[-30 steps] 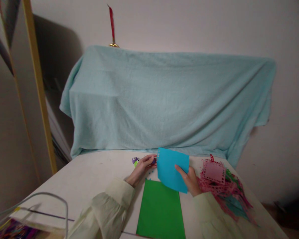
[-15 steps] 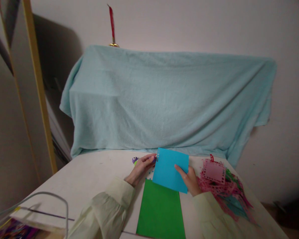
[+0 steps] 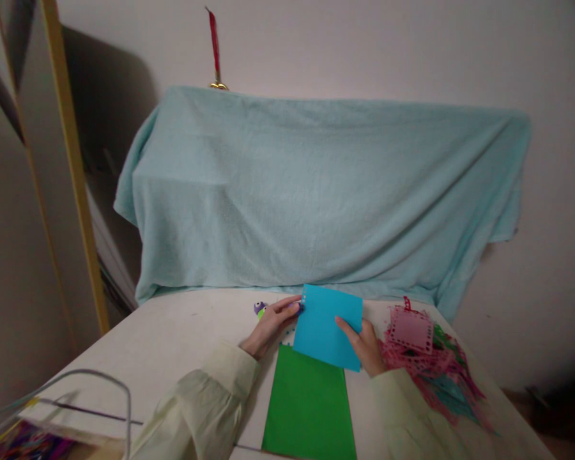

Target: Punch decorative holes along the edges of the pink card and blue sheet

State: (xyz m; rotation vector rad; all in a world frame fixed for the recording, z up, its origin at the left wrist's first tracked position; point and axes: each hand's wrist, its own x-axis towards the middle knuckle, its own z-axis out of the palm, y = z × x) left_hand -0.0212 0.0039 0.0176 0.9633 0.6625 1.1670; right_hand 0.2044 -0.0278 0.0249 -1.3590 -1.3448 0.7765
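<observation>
A blue paper sheet [image 3: 326,326] with small holes along its left edge is held above the white table [image 3: 182,345]. My right hand [image 3: 364,347] grips its right side, thumb on top. My left hand [image 3: 272,322] is closed over a small purple and green punch [image 3: 260,310] right at the sheet's upper left edge. A green paper sheet [image 3: 309,402] lies flat on the table below the blue one, between my forearms.
A heap of pink and teal cut paper strips [image 3: 434,364] lies at the right. A light blue blanket [image 3: 316,191] covers something along the back of the table. A wire frame [image 3: 91,390] and a wooden post [image 3: 71,166] are at the left.
The blue sheet has tilted slightly and shifted a little left toward my left hand. Both hands have otherwise stayed in place.
</observation>
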